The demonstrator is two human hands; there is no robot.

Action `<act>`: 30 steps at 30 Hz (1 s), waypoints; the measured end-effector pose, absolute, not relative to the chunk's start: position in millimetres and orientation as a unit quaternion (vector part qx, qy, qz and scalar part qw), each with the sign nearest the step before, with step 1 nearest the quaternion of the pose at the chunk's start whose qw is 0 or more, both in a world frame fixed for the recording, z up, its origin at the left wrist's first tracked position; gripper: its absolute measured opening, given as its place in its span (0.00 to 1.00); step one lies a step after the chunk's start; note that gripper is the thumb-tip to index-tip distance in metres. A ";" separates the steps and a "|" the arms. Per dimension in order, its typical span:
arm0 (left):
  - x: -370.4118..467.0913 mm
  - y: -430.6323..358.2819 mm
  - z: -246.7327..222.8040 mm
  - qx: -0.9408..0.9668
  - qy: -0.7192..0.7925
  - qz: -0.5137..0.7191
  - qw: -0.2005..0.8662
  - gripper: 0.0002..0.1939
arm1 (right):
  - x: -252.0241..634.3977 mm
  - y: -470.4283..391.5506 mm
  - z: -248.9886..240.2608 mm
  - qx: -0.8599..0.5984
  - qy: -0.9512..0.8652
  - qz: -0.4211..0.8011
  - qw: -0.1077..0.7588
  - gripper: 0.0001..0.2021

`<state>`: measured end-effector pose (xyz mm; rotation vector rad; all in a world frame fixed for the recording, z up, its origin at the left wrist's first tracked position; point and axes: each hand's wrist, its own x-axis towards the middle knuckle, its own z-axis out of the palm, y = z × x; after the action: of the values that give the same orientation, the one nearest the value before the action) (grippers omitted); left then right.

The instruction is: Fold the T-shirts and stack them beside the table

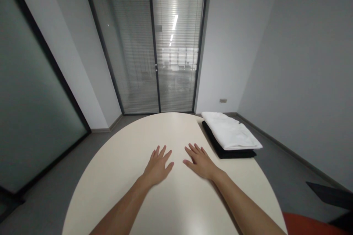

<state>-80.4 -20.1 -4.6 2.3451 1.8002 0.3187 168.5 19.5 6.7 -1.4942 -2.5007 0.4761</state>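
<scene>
White folded cloth (pixel 230 130): no txt, logo or tag legible
Black folded cloth (pixel 237 154), under white: no legible txt
Tabletop (pixel 171 128): no print or nos. visible
Glass doors (pixel 124 51): no readable sign or no.
Wall plate (pixel 223 100): too sm. to read, any mkgs unclear

I hold my left grip (pixel 158 166) and right grip (pixel 200 162) spread, palms down, over the pale round bench (pixel 168 128). Near my right grip, a folded white cloth (pixel 230 131) lies on a black cloth (pixel 234 154); glass doors (pixel 132 51) stand beyond.
</scene>
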 end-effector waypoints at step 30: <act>-79.0 -21.0 -6.0 0.786 0.601 0.119 0.079 0.31 | 348.1 114.6 91.7 -0.785 -0.596 0.033 0.166 0.15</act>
<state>-79.0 -21.0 -6.0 2.3532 1.7981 0.3555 348.1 114.6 91.7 -2.2343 -1.6970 0.0950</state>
